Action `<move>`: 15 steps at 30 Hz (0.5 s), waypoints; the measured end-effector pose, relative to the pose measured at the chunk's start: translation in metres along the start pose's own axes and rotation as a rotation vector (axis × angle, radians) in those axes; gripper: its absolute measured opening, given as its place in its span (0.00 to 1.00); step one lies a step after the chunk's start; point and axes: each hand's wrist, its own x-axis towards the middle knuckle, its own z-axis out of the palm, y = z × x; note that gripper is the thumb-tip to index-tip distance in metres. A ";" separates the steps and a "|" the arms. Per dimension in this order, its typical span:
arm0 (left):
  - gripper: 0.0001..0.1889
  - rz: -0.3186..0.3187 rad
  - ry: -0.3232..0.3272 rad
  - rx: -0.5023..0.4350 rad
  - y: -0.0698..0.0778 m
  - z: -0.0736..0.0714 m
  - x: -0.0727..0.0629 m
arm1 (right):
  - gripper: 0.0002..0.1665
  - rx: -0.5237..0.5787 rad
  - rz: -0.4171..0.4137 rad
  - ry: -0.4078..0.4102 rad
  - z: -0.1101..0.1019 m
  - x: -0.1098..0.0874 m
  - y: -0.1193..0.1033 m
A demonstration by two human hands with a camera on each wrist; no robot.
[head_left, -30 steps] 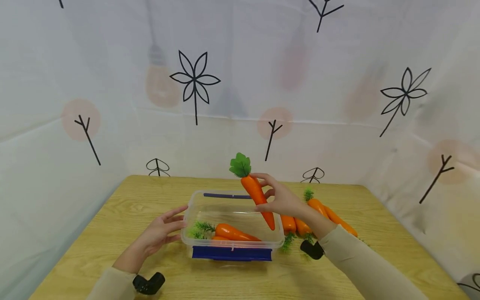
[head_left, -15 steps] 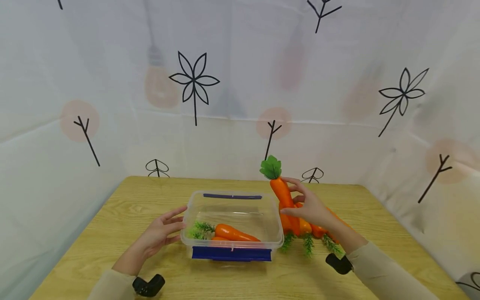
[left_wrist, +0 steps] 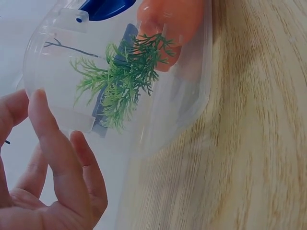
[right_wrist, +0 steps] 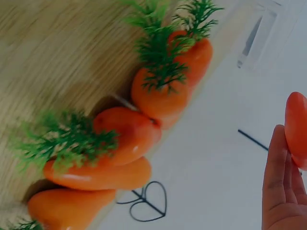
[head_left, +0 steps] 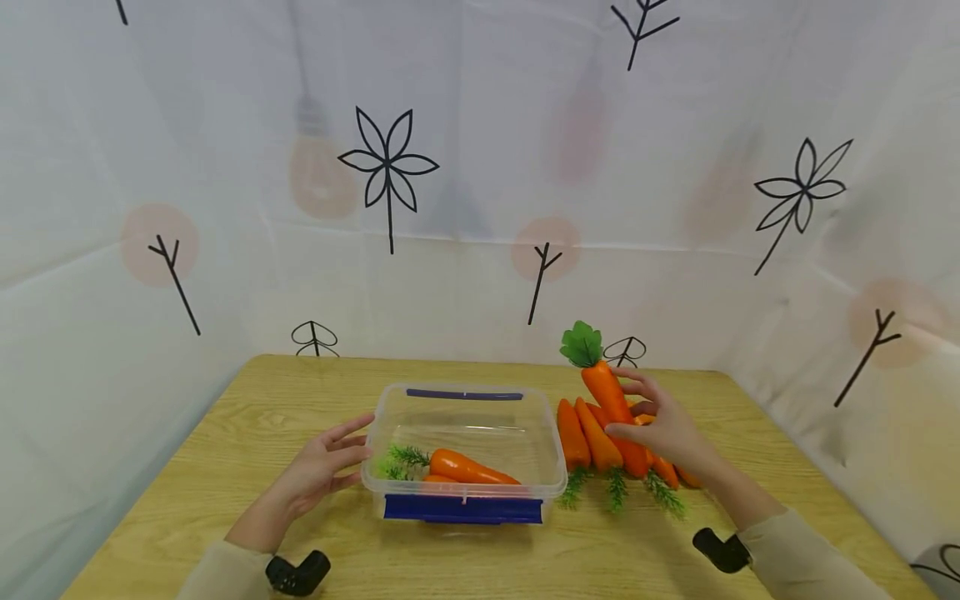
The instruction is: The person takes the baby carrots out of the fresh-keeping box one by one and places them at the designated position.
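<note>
My right hand (head_left: 667,421) pinches an orange carrot (head_left: 606,392) with a broad green leaf top, leaf end up and tilted left. It hangs over a row of several other carrots (head_left: 597,437) lying on the table right of the box. In the right wrist view, the tip of the held carrot (right_wrist: 297,127) shows beside my fingers. My left hand (head_left: 326,462), fingers loosely extended, is at the left side of a clear plastic box (head_left: 463,490); the fingertips touch or nearly touch its rim. Inside lie carrots (head_left: 471,467) with feathery greens (left_wrist: 122,79).
The wooden table (head_left: 300,396) ends at a pale patterned cloth (head_left: 465,292) at the back. Blue latches (head_left: 463,509) run along the box's front and back sides. Each wrist wears a black device (head_left: 298,573).
My right hand has carried the leafy carrot from above the box rightward to over the row of carrots. The left hand and the box have stayed put.
</note>
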 end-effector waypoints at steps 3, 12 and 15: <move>0.34 -0.002 0.000 -0.007 0.000 -0.001 0.000 | 0.44 -0.014 -0.016 0.011 -0.006 -0.005 0.005; 0.33 0.017 -0.016 -0.005 0.000 -0.002 0.000 | 0.41 -0.084 -0.030 0.054 -0.024 -0.019 0.018; 0.33 0.010 -0.015 -0.004 0.000 -0.002 0.001 | 0.40 -0.109 -0.025 0.073 -0.029 -0.022 0.024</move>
